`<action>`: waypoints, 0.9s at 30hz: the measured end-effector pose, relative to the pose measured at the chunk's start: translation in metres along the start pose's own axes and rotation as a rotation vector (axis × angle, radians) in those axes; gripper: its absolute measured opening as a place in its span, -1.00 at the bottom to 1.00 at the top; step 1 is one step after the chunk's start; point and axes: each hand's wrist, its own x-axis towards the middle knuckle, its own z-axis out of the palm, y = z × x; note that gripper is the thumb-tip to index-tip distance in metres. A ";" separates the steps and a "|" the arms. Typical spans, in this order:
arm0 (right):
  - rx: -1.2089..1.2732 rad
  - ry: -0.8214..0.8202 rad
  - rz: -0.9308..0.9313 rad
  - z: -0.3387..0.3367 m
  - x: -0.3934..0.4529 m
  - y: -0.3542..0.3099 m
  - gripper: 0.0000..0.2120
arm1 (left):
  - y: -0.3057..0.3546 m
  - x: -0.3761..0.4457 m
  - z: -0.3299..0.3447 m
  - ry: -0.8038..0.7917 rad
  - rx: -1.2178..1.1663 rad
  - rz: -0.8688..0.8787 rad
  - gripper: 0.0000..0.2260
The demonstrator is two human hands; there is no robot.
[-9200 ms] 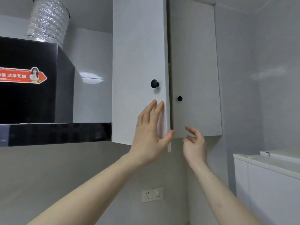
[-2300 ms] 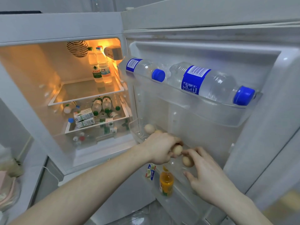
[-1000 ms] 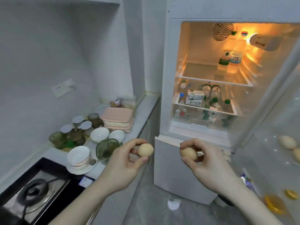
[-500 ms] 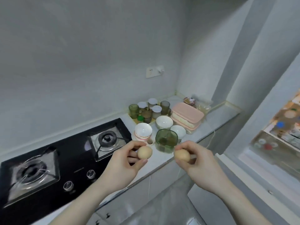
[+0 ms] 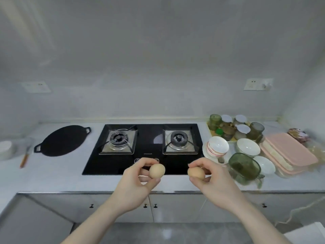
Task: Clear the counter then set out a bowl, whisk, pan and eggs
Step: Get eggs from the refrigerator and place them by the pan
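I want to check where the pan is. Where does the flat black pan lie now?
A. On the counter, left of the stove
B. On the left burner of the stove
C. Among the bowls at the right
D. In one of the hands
A: the flat black pan lies on the counter, left of the stove; both burners are bare, and each hand holds only an egg.

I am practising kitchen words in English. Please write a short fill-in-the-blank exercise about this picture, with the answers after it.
1. Each hand, the left hand and the right hand, holds one ____.
2. The flat black pan lies on the counter to the ____ of the stove.
3. The stove has ____ burners.
4. The pink boards lie at the ____ end of the counter.

Answers: egg; left; two; right
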 end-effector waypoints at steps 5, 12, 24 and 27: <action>0.005 -0.131 -0.086 0.054 0.010 -0.040 -0.74 | -0.024 -0.036 -0.058 0.154 -0.022 -0.084 -0.70; 0.032 -0.259 -0.172 0.158 0.009 -0.102 -0.74 | -0.067 -0.096 -0.154 0.299 -0.063 -0.173 -0.71; 0.024 -0.425 -0.237 0.327 -0.003 -0.182 -0.79 | -0.165 -0.187 -0.291 0.485 -0.143 -0.299 -0.73; 0.011 -0.460 -0.245 0.354 0.007 -0.195 -0.78 | -0.177 -0.192 -0.312 0.527 -0.151 -0.326 -0.74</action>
